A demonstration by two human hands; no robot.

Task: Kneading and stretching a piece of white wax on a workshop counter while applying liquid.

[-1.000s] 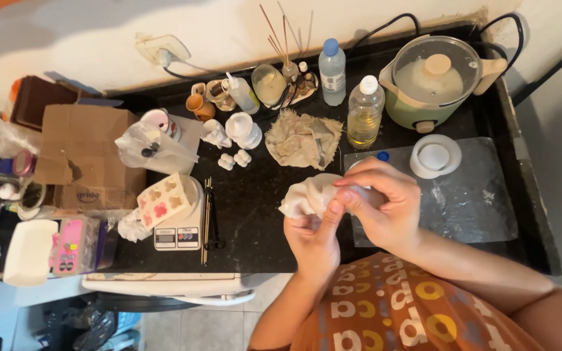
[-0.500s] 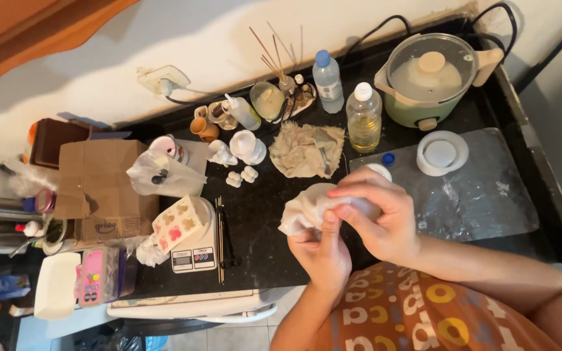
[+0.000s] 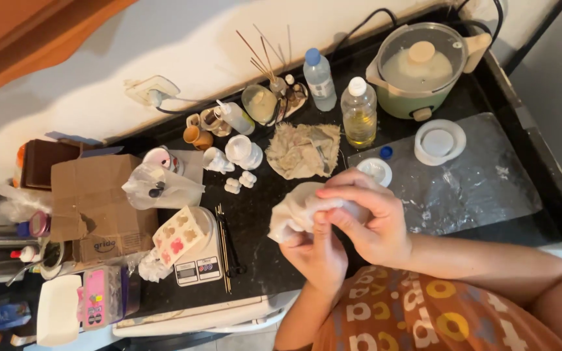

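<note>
- White mould [image 3: 294,211], soft and crumpled-looking, being held just above the black counter [image 3: 261,227] close to the body, between both hands; long axis lying roughly left to right, with the looser, wider end pointing left toward the kitchen scale.
- Left hand [image 3: 320,250] gripping from below, fingers [image 3: 323,224] curled up around the underside, closed on the white mould.
- Right hand [image 3: 372,221] covering from above and the right, fingers [image 3: 343,195] bent and pressed together over the top, thumb tucked in, closed on the white mould too; far end of it hidden under this hand.
- Lying just left of the hands: thin dark sticks [image 3: 224,240] beside a kitchen scale [image 3: 196,260] carrying a pale block with pink and tan shapes [image 3: 178,237].
- Sitting further left: a cardboard box [image 3: 95,195] and a clear plastic bag [image 3: 157,185].
- Lying to the right of the hands: a clear plastic sheet [image 3: 482,188], with a small white lid [image 3: 375,170] at its near-left corner and a round white container [image 3: 440,141] further back.
- Resting beyond the hands: a crumpled beige cloth [image 3: 304,149] and small white figurines [image 3: 239,156].
- Standing further back: a bottle of yellow oil [image 3: 359,114] and a clear bottle with a blue cap [image 3: 319,79].
- Standing farthest, near the wall: a green electric pot [image 3: 421,71] with a glass lid.
</note>
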